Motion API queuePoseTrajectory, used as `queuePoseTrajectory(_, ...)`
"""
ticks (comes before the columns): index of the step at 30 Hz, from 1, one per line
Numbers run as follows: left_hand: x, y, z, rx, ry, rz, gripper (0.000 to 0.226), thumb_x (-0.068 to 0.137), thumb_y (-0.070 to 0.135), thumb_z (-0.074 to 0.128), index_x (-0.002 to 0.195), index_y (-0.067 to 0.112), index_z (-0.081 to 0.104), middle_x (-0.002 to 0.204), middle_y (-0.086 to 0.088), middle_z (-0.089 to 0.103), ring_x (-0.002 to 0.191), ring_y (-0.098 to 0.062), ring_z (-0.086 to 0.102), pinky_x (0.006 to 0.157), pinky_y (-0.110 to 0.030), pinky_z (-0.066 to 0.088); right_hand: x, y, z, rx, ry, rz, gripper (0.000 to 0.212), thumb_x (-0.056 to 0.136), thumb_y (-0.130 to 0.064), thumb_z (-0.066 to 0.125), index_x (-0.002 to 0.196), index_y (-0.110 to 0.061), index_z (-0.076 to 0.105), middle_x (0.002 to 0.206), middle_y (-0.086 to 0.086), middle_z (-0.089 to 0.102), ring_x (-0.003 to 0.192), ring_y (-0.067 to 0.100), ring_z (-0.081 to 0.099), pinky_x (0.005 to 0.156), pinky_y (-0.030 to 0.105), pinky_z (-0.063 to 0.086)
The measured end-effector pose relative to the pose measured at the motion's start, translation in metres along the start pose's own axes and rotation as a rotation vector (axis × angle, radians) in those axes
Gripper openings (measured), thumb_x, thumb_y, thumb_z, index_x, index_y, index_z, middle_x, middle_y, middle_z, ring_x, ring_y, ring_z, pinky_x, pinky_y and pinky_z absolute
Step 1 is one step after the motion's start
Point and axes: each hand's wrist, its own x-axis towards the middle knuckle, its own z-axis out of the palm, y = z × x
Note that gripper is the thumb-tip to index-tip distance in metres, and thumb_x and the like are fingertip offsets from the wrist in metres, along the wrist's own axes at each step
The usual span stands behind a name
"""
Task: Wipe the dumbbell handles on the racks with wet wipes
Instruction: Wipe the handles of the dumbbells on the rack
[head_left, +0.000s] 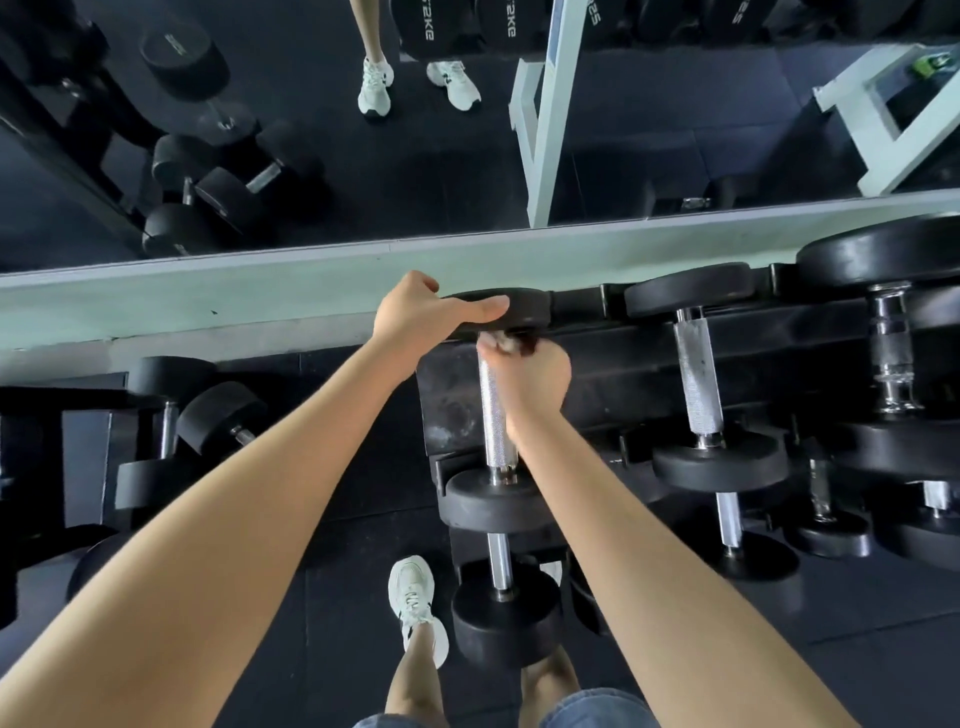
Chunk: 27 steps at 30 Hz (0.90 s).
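At frame centre my right hand (535, 379) clamps the wet wipe (501, 344) round the far end of 1 dumbbell handle (493, 410) on the rack (449, 400). My left hand (415, 312) grips its far head (519, 306). I judge this handle mid-wipe; the 2 handles at right (698, 374) look undone.

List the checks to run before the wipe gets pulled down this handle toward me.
1. The left hand holds the far weight head: ok.
2. The right hand grips the wet wipe round the handle at its far end: ok.
3. The knurled length down to the near weight head is bare: ok.
4. The neighbouring dumbbell lies apart from the right hand: ok.
5. The wipe is wet enough: cannot tell.
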Motion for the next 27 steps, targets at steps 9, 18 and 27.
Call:
queuePoseTrajectory(9, -0.001, -0.001, 0.001, -0.006, 0.011, 0.013, 0.089, 0.061, 0.061, 0.078, 0.129, 0.014, 0.043, 0.106, 0.005, 0.049, 0.100, -0.019, 0.053, 0.077, -0.030, 0.042, 0.002, 0.022, -0.016, -0.159, -0.165, 0.041, 0.027, 0.069, -0.017, 0.082, 0.075, -0.010, 0.057, 0.071, 0.005, 0.055, 0.067, 0.016, 0.051, 0.059, 0.026, 0.040)
queuePoseTrajectory(18, 0.002, -0.007, -0.003, -0.031, -0.003, 0.011, 0.089, 0.059, 0.061, 0.079, 0.127, 0.015, 0.044, 0.110, 0.004, 0.049, 0.104, -0.019, 0.051, 0.091, -0.037, 0.049, -0.029, 0.051, -0.031, -0.339, -0.089, -0.204, 0.043, 0.081, -0.023, 0.072, 0.053, -0.017, 0.040, 0.049, -0.006, 0.041, 0.048, 0.008, 0.035, 0.050, 0.021, 0.027)
queuePoseTrajectory(27, -0.002, -0.011, -0.004, -0.048, -0.009, 0.031, 0.089, 0.059, 0.066, 0.075, 0.125, 0.016, 0.044, 0.106, 0.003, 0.052, 0.102, -0.020, 0.055, 0.078, -0.030, 0.042, -0.019, 0.020, -0.050, -0.320, -0.048, -0.205, 0.029, 0.084, -0.018, 0.060, 0.110, -0.006, 0.065, 0.094, 0.006, 0.066, 0.084, 0.019, 0.056, 0.078, 0.031, 0.042)
